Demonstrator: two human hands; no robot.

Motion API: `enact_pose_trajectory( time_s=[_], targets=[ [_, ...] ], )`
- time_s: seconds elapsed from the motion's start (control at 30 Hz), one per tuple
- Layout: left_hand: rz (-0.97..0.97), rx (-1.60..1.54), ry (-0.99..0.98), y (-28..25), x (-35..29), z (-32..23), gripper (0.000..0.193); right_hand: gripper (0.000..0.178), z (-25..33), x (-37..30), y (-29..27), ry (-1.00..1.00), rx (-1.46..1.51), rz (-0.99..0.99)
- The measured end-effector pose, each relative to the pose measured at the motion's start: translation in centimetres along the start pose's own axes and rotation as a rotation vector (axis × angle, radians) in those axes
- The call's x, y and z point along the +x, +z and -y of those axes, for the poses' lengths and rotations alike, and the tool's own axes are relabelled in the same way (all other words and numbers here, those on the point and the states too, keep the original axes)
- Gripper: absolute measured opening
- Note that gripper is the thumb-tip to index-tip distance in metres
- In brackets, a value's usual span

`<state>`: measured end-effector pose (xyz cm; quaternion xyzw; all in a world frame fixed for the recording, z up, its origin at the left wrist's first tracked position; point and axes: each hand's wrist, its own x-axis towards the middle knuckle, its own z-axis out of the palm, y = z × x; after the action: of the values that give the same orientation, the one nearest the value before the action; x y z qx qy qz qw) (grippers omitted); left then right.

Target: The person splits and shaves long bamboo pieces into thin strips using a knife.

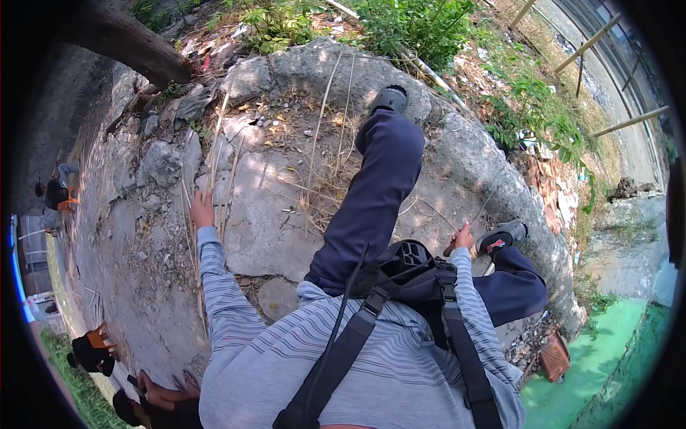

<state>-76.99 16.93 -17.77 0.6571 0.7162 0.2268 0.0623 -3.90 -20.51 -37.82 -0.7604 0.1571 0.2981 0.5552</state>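
My left hand point(203, 209) reaches forward over the ground at the left, its fingers closed around a thin bamboo strip point(216, 146). More long pale strips point(231, 179) lie beside and under that hand, running away from me. Close to my right shoe point(502, 237), my right hand point(463, 238) is closed on a dark-handled tool point(449, 250). A thin line slants up from that fist, perhaps the tool's narrow blade seen edge-on. Loose strips point(325, 104) lie on the ground ahead, between my left hand and my outstretched leg.
Cracked concrete point(264, 207) with rubble and dry fibres spreads around me. A tree trunk point(136, 46) leans in at the upper left. Green plants point(421, 28) and litter border the far side. Several people sit at the left, one on an orange chair point(100, 337). A brick-coloured block point(554, 356) lies at right.
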Motion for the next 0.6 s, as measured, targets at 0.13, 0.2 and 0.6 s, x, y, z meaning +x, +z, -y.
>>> enact_pose_trajectory(
  time_s=[0.13,0.2,0.6],
  targets=[
    [-0.062,0.173,-0.081,2.8,-4.1,9.0,0.038,0.035,-0.9,1.5,0.2,0.009,-0.197,0.171],
    [0.039,0.141,-0.164,6.3,-4.9,7.9,0.040,0.032,-0.2,2.8,-2.3,-0.069,-0.343,0.131],
    [0.529,0.548,-0.523,7.9,-6.2,14.0,0.062,0.064,4.2,-4.9,0.9,-0.162,-0.999,0.051]
  ],
)
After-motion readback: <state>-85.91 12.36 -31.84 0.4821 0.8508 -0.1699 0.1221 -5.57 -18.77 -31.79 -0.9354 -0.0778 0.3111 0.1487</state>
